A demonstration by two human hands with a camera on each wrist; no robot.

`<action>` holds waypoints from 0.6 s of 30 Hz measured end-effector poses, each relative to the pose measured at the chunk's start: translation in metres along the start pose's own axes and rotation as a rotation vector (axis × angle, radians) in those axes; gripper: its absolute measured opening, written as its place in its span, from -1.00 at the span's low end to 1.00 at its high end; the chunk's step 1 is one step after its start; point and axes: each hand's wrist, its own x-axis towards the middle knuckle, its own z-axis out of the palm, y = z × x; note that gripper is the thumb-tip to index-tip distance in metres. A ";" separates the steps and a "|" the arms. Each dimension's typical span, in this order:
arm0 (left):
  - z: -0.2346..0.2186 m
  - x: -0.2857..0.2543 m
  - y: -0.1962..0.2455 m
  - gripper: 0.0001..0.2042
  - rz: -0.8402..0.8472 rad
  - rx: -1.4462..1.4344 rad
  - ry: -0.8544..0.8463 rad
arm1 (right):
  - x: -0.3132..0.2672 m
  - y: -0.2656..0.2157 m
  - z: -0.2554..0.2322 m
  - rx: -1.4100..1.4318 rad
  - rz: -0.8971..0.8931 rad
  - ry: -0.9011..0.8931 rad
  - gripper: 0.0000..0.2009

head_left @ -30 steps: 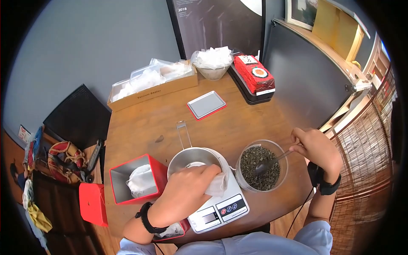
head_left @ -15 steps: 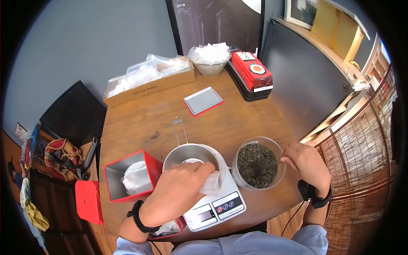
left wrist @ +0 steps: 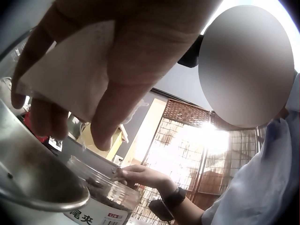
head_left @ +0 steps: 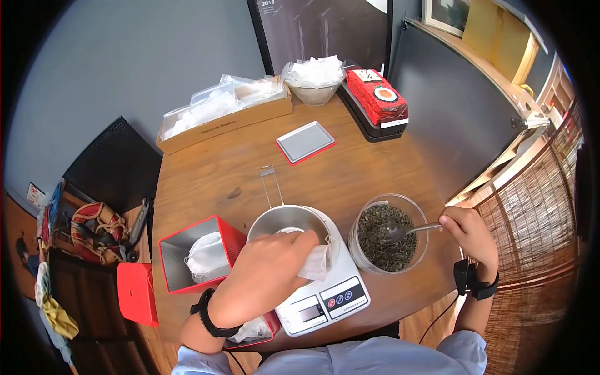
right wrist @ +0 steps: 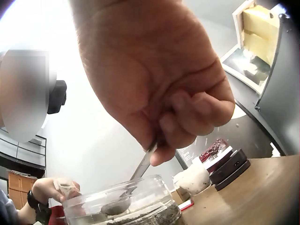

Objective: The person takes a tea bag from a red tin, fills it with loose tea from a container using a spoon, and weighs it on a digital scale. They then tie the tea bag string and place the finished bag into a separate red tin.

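Note:
My left hand (head_left: 272, 264) holds a small white mesh bag (head_left: 317, 262) over the metal pan (head_left: 262, 226), which stands on a white scale (head_left: 347, 291). In the left wrist view the bag (left wrist: 70, 70) is between the thumb and fingers. My right hand (head_left: 472, 235) pinches the handle of a metal spoon (head_left: 420, 229); the spoon's bowl is at the dark dried leaves (head_left: 379, 245) inside a clear round jar (head_left: 427, 249). The right wrist view shows the right hand (right wrist: 159, 79) with fingers curled round the handle, and the spoon's bowl (right wrist: 116, 205) within the jar.
A red tin (head_left: 235, 240) with white bags stands left of the pan, another (head_left: 273, 325) below it. A red-edged lid (head_left: 305, 142) lies mid-table. Behind are a cardboard box (head_left: 228, 125), a bowl of white packets (head_left: 314, 94) and a red package (head_left: 375, 103).
The spoon's handle has tilted lower and its bowl has shifted within the leaves as my right hand moved. My left hand still holds the bag by the pan.

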 end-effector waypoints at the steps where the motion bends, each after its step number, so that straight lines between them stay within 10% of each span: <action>1: 0.000 0.001 0.000 -0.62 0.001 -0.001 -0.004 | -0.001 -0.001 -0.003 0.022 -0.004 0.006 -0.77; 18: 0.000 0.002 0.002 -0.59 0.040 -0.091 0.058 | 0.023 -0.080 -0.023 0.239 -0.250 -0.055 -0.73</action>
